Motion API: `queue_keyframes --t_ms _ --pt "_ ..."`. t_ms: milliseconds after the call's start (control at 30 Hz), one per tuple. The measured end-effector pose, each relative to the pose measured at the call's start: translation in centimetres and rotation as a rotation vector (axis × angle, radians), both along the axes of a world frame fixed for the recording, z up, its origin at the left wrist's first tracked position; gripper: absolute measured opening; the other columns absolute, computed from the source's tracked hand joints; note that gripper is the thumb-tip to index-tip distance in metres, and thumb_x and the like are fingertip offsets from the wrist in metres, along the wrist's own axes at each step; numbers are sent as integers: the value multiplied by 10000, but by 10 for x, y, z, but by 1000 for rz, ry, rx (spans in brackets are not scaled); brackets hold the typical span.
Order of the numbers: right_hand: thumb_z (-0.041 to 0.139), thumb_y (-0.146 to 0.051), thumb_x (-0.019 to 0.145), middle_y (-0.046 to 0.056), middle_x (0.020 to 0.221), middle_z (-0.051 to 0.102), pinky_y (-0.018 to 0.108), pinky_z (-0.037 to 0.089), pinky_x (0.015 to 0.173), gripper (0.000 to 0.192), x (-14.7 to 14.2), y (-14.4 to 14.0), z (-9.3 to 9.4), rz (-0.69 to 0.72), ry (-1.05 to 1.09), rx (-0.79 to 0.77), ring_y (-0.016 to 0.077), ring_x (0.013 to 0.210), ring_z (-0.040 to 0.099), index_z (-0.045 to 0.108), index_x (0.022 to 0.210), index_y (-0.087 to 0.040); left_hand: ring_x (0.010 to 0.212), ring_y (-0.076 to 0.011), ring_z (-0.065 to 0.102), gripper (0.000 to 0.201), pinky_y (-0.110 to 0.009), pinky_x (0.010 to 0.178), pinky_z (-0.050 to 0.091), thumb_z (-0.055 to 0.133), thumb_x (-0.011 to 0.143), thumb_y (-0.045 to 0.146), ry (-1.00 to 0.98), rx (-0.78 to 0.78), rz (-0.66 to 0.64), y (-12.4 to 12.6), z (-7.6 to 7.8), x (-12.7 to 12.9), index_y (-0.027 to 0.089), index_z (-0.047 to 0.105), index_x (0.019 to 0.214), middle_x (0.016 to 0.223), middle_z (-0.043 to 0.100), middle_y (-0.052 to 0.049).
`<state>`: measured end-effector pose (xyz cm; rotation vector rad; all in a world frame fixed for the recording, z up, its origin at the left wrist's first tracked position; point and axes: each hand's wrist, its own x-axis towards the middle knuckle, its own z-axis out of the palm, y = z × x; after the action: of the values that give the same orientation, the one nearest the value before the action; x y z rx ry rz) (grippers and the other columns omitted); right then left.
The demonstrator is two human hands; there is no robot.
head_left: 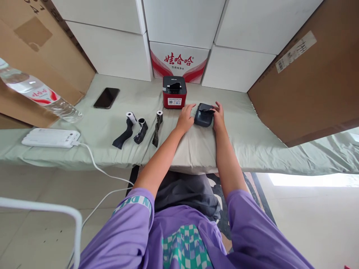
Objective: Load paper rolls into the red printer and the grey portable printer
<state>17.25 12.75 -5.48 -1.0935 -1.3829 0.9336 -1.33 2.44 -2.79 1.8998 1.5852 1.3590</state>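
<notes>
A counter [252, 149] draped in a pale green cloth carries everything, with white boxes [179, 22] stacked along its back edge. A red printer [174, 92] stands at the middle of the back edge. Just in front of it, toward the front edge, sits a small dark printer [203, 115]. The left hand [185, 118] rests beside it, fingers spread, touching its left side. The right hand [218, 114] lies on its right side, fingers curled over the lid. Three paper rolls [141, 127] lie to the left.
</notes>
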Motion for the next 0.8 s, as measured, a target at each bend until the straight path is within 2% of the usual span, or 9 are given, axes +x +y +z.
queue_keyframes --t_ms 67,233,433,567,667,733,800 --pt "635 -418 720 80 1263 611 466 464 1119 691 1 0 -1 46 11 -13 235 1181 601 520 1384 -261 1350 -255 494 777 -388 1165 389 446 755 36 -19 -50 -30 4 -5 2 220 506 1507 1485 540 -99" --pt "701 -322 685 52 1220 621 451 490 1106 693 8 -1 5 179 1 -16 225 1123 618 559 1362 -286 1353 -289 508 858 -481 1161 391 453 759 36 43 -164 -73 5 -11 7 314 460 1570 1479 547 -78" --pt "800 -237 614 14 1101 578 422 559 1007 720 10 -2 26 235 -20 -59 200 985 614 610 1302 -331 1336 -248 523 882 -430 1155 403 428 726 12 38 -153 -93 8 -14 5 311 492 1553 1448 555 -62" --pt "831 -276 638 18 1046 544 421 550 1024 664 8 -7 35 241 -27 -57 211 1018 603 626 1269 -315 1332 -239 526 868 -421 1157 406 419 709 13 35 -148 -103 12 -19 3 287 529 1526 1445 554 -66" --pt "850 -367 672 35 1100 557 426 539 1047 645 8 -11 32 252 -40 -42 234 1097 599 615 1272 -331 1350 -252 520 858 -434 1182 387 428 705 18 4 -127 -113 14 -23 2 293 550 1508 1446 553 -64" --pt "846 -475 676 53 1181 569 437 521 1072 687 8 -15 25 223 -25 -43 248 1155 596 597 1300 -334 1326 -262 539 874 -448 1192 377 448 707 22 -33 -126 -108 16 -26 2 297 514 1535 1462 546 -65" --pt "824 -592 661 86 1290 562 451 496 1103 772 8 -18 18 165 5 -43 260 1209 589 573 1336 -315 1236 -257 592 928 -462 1183 388 473 712 28 -85 -152 -91 17 -28 2 288 409 1600 1473 543 -77"
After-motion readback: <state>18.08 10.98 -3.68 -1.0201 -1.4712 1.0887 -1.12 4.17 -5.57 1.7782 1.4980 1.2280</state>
